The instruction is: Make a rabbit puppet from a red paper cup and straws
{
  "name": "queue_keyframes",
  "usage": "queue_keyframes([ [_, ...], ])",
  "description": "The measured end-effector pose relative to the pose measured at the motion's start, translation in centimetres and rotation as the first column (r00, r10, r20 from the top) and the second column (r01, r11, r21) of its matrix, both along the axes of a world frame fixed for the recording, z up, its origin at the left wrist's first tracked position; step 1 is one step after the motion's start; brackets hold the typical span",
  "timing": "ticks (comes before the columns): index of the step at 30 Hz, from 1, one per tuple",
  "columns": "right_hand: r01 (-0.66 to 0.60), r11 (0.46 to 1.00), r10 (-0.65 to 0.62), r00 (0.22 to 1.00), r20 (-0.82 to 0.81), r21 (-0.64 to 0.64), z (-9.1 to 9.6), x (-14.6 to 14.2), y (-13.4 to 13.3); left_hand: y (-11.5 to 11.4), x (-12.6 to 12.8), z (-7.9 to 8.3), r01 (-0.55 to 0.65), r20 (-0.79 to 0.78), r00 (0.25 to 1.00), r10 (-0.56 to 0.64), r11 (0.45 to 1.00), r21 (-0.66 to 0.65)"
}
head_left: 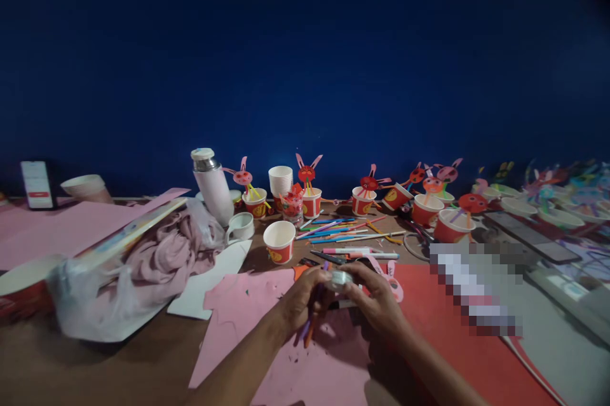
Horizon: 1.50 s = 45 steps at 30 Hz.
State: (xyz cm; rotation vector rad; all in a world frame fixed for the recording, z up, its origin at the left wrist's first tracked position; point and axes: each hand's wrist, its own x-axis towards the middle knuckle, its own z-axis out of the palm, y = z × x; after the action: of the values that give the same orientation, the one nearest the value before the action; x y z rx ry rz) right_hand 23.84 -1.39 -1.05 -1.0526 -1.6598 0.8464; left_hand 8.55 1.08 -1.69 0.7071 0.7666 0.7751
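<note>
Both my hands are over a pink paper sheet (281, 361) with pieces cut from its edge. My left hand (302, 301) is closed around a thin purple stick (305, 331) and a thin orange stick (311, 333), whose ends point down out of the fist. Between the hands is a small roll of clear tape (341, 279), gripped by the fingers of my right hand (379, 298). A pink paper rabbit head (393, 285) lies just beyond the right hand. Scissors (328, 258) and markers (347, 251) rest past my fingertips.
Behind them are loose coloured sticks (333, 228), a paper cup (279, 242) and several cups with paper animal heads (312, 201). A white flask (213, 187) and plastic-wrapped cloth (162, 253) stand left. Red paper (443, 342) and a phone (531, 237) lie right.
</note>
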Motion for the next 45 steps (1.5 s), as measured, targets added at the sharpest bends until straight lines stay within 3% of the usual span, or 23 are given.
queue_keyframes([
  [3, -0.159, 0.974, 0.122, 0.969, -0.215, -0.164, -0.1, 0.1, 0.1, 0.1, -0.2, -0.2, 0.028, 0.045, 0.999, -0.025, 0.997, -0.066],
  [6, -0.266, 0.92, 0.144, 0.913, -0.383, -0.288, -0.4, 0.2, 0.4, 0.1, -0.2, -0.1, 0.033, 0.055, 0.998, -0.028, 0.995, -0.096],
  [11, -0.311, 0.895, 0.129, 0.867, -0.481, -0.32, -0.8, 0.6, 0.7, -0.2, 0.3, 0.0, 0.013, 0.014, 1.0, -0.012, 0.996, -0.085],
  [22, -0.252, 0.914, 0.088, 0.889, -0.449, -0.319, 0.1, 0.0, 0.5, -0.7, 0.9, -0.2, 0.018, -0.081, 0.997, -0.008, 0.992, 0.124],
  [30, -0.183, 0.926, 0.065, 0.939, -0.338, -0.33, 0.1, -0.3, 0.3, -1.0, 1.3, -0.2, 0.025, -0.118, 0.993, -0.007, 0.987, 0.157],
  [34, -0.23, 0.925, 0.101, 0.915, -0.389, -0.301, 0.3, 0.0, 0.3, -1.0, 1.4, 0.1, 0.054, -0.111, 0.993, -0.036, 0.985, 0.166],
  [39, -0.334, 0.887, 0.133, 0.846, -0.517, -0.319, 0.5, 0.5, 0.3, -0.9, 1.0, 0.0, 0.056, -0.021, 0.998, -0.054, 0.992, 0.114],
  [45, -0.402, 0.871, 0.202, 0.816, -0.541, -0.282, 0.1, 1.0, 0.6, -1.1, 0.7, 0.3, 0.072, 0.016, 0.997, -0.073, 0.996, 0.049],
])
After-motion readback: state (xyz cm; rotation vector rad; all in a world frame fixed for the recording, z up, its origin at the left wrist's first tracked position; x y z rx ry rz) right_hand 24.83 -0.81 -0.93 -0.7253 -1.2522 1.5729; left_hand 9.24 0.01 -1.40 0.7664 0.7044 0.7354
